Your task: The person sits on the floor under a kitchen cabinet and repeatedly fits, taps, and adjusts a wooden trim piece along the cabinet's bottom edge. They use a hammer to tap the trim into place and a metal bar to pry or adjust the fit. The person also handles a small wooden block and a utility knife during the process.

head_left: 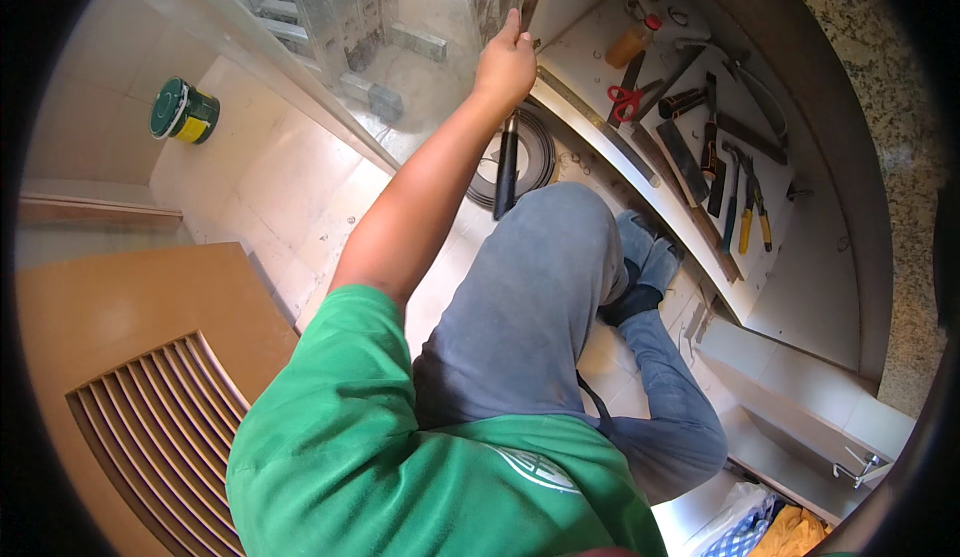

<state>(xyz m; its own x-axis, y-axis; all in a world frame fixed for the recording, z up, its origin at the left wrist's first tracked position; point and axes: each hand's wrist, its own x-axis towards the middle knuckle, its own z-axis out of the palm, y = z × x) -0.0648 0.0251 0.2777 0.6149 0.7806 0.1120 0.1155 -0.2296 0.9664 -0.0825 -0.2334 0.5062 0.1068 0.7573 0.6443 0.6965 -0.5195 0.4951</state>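
My left hand [503, 65] reaches far forward at the end of my bare forearm, by the front edge of the low cabinet [640, 162]. Its fingers are closed with the thumb uppermost, around something whose narrow tip shows above the thumb. Below my wrist, a tool with a black handle and a shiny metal shaft [507, 167] stands out in front of a coil of flat grey strip [545, 147]. Its upper end is hidden behind my wrist, so I cannot tell whether the hand holds it. My right hand is out of view.
On the cabinet floor lie red-handled scissors [625, 104], yellow-handled pliers [757, 219], a bottle with a red cap [630, 45] and several bars. A glass panel [300, 77] stands ahead. A green bucket [185, 112] is far left, a slatted wooden door [130, 287] near left.
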